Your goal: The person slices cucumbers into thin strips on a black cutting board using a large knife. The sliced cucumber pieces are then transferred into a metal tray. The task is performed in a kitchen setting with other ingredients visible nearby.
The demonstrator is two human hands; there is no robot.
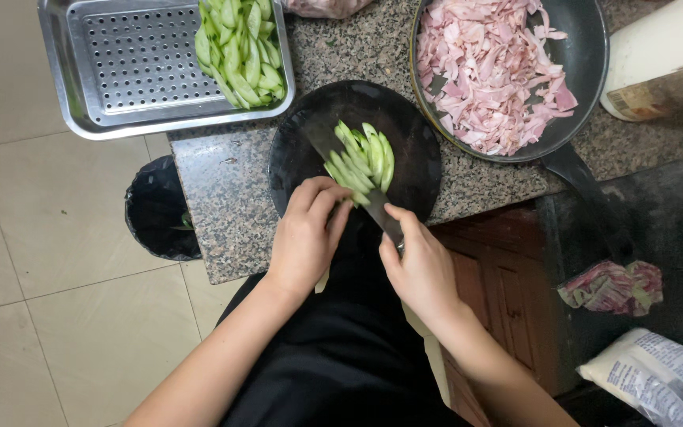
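Green veg slices sit fanned on round black board, center of granite counter. Left hand curled down on near end of slices, fingertips pinning them. Right hand wrapped tight round knife handle, blade across the board. Slices look thin, wet, prob slippery & limp; best pinned from above. More slices in steel tray far left; pan of pink meat strips far right.

Steel tray and pan flank black board.

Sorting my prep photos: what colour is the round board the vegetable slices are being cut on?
The round cutting board is black, clearest in the head view.
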